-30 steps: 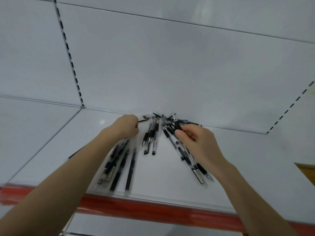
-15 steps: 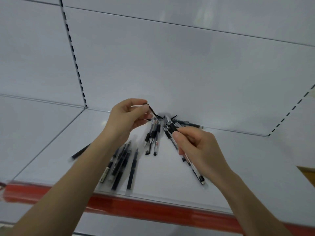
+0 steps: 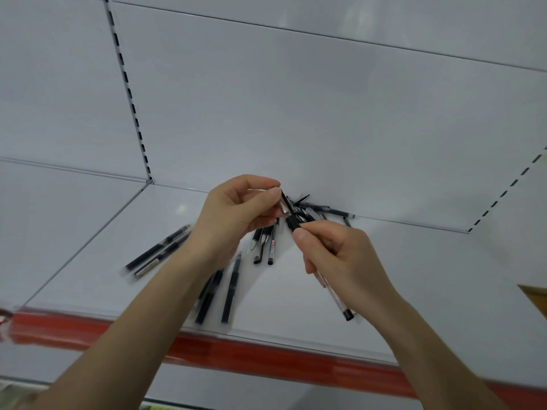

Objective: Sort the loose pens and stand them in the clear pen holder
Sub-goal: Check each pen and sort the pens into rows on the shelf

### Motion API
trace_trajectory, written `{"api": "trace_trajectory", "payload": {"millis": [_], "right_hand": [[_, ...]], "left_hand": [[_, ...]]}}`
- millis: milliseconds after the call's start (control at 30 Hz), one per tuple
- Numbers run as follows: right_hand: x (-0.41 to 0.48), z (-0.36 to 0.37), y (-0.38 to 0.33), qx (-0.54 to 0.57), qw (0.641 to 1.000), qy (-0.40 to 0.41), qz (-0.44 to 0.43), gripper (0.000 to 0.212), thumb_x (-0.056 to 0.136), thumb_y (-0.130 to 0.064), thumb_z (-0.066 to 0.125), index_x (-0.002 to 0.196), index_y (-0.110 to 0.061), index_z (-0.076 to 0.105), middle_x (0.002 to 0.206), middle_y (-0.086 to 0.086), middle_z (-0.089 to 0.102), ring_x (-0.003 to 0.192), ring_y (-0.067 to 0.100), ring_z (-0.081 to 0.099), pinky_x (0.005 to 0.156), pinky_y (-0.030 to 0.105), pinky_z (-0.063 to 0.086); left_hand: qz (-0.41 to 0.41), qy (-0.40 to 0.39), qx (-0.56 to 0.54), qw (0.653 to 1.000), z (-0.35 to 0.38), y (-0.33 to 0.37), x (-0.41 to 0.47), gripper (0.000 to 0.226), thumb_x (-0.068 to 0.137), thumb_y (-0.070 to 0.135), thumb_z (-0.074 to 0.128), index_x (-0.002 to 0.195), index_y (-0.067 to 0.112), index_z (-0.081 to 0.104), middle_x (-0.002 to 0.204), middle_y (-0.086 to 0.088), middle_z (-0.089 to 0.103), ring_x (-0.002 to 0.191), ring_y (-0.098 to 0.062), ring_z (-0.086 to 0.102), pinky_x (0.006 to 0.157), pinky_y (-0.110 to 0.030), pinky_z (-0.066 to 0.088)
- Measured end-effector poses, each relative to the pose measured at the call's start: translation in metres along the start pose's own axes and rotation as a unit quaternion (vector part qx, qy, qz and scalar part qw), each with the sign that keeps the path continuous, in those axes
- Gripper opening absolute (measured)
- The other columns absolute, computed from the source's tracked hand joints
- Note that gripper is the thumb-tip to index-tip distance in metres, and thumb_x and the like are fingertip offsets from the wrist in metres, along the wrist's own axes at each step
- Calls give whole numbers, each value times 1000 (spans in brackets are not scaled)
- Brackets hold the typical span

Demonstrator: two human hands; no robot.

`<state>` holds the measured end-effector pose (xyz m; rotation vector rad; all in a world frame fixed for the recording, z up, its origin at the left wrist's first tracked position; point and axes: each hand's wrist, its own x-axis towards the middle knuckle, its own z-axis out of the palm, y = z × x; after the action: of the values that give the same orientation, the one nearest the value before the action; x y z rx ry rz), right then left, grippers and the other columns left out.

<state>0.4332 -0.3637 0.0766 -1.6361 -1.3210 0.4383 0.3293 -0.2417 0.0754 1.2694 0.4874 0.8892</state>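
You are holding one clear-barrelled pen with a black grip [image 3: 340, 305] in your right hand [image 3: 340, 258], fingers [image 3: 299, 234] curled round its barrel. Its long axis is running from beyond your thumb tip, up and away, back under the palm towards you.

Your left hand [image 3: 236, 217] is nearer the pen's far end. Its fingers [image 3: 273, 192] are pinching a short dark-and-clear piece [image 3: 283, 202] that is meeting that end; you cannot tell whether it is a cap or a second pen.

The other loose black and clear pens [image 3: 229, 288] are lying on the white shelf [image 3: 296, 306] below both hands. The clear pen holder is not in view.

Half a second ago a gap separated your left fingertips from the pen; the left hand has closed it.
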Motion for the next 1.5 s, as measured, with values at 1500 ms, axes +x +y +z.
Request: {"api": "trace_trajectory", "payload": {"millis": [1500], "right_hand": [[84, 25, 59, -243, 951, -120, 146, 30, 81, -7, 54, 53, 0, 45, 49, 7, 37, 38, 12, 37, 35, 17, 25]], "left_hand": [[-4, 22, 610, 792, -62, -56, 90, 29, 90, 19, 53, 115, 6, 59, 118, -14, 58, 109, -28, 53, 90, -33, 41]]}}
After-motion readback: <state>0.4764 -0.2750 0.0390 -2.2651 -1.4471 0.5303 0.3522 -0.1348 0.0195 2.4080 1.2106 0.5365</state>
